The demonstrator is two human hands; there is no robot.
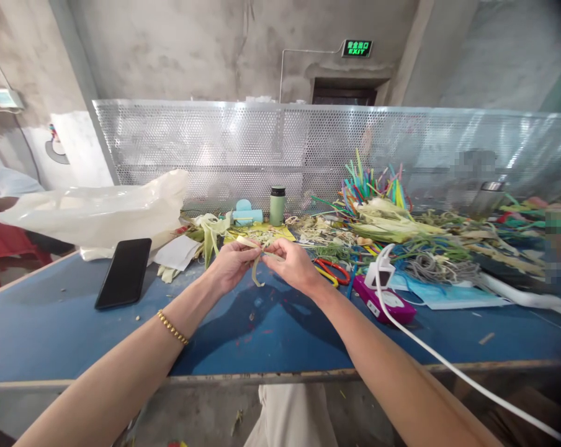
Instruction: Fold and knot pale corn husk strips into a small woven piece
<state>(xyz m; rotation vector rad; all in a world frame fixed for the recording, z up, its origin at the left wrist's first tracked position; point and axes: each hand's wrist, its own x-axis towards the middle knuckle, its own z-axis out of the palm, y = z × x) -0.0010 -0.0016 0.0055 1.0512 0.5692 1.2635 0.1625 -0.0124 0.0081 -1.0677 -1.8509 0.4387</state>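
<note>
Over the blue table, my left hand (pixel 231 266) and my right hand (pixel 292 264) meet fingertip to fingertip. Both are closed in a pinch on a pale corn husk strip (pixel 256 273), whose loose end curls down between them. Another pale end shows above my left thumb. The exact grip is partly hidden by the fingers. Just behind my hands lies a yellow sheet (pixel 285 233) strewn with husk scraps. Red-handled scissors (pixel 339 271) rest to the right of my right hand.
A black phone (pixel 125 273) and a large plastic bag (pixel 108 208) lie left. A green bottle (pixel 277 206) stands behind. Right are a husk heap (pixel 392 220), a purple power strip (pixel 385 301) and a white cable (pixel 424 347) crossing the table edge. A person sits far left.
</note>
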